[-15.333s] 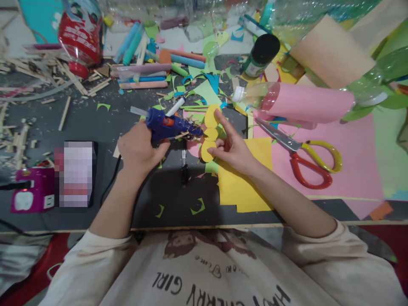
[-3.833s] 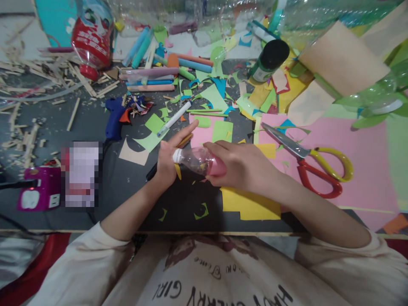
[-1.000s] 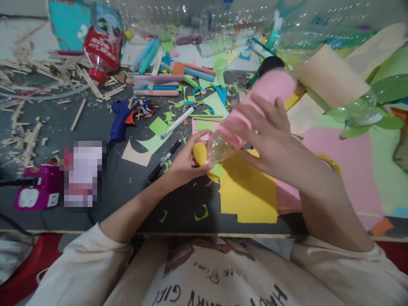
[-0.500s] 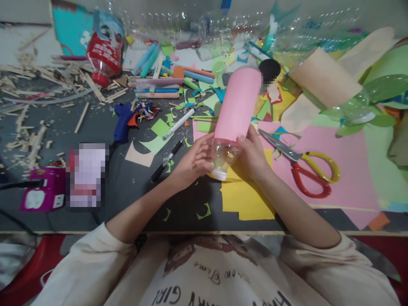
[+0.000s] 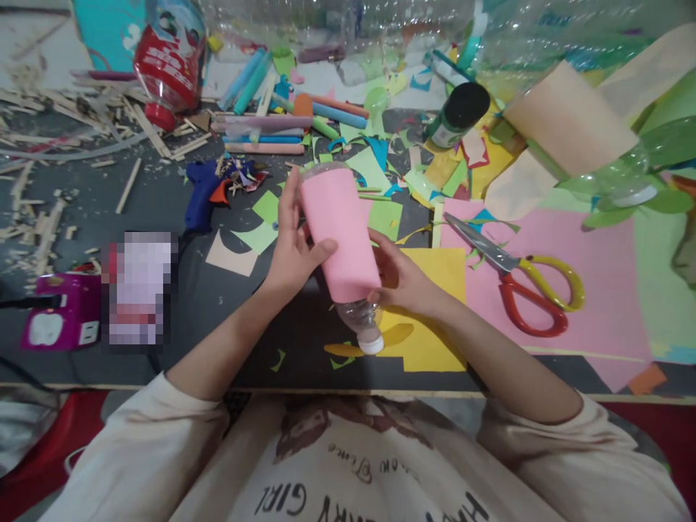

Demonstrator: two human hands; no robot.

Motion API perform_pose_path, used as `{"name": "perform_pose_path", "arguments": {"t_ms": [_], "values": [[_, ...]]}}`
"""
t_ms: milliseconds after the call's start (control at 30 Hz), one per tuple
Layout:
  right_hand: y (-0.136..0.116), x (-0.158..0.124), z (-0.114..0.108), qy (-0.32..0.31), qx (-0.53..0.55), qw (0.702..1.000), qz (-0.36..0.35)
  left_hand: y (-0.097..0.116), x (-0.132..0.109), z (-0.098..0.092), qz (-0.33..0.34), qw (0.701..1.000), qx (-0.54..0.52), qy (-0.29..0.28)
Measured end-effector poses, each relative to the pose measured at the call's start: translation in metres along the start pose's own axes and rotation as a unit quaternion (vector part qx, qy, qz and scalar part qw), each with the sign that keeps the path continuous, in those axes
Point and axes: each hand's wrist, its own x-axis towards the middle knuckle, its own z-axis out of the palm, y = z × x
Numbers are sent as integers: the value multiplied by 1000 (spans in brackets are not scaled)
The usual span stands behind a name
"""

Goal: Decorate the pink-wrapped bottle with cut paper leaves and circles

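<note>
A clear plastic bottle wrapped in pink paper (image 5: 342, 232) is tilted, with its white cap (image 5: 371, 342) toward me. My left hand (image 5: 296, 243) grips its left side, the thumb lying across the pink paper. Around the lower right side, by the paper's edge, my right hand (image 5: 399, 275) holds the bottle. Yellow petal-like pieces (image 5: 399, 338) show at both sides of the cap. Under and beside my right hand lies yellow paper (image 5: 435, 319). Open scissors (image 5: 508, 268) with red and yellow handles rest on pink paper (image 5: 603, 290) to the right.
A blue glue gun (image 5: 201, 192), a purple box (image 5: 62, 312) and wooden sticks (image 5: 127, 185) are on the left. Markers (image 5: 266, 130) and a red-labelled bottle (image 5: 172, 65) stand farther back. At right lies a bottle wrapped in peach paper (image 5: 573, 119); a black-capped jar (image 5: 460, 112) is nearer the middle.
The pink-wrapped bottle has moved left and toward me, and now leans the other way. My left hand has shifted up its side and grips it; my right hand has moved slightly left.
</note>
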Motion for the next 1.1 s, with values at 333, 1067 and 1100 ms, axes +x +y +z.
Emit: {"name": "perform_pose_path", "arguments": {"t_ms": [333,1067,1100], "values": [[-8,-2,-3,-17,-69,997,-14,-9,3,-2,5,1000,-21,15],[15,2,-5,20,61,993,-96,-24,3,-2,72,990,114,-51],[16,3,-4,29,58,992,-104,-23,2,-1,65,991,108,-52]]}}
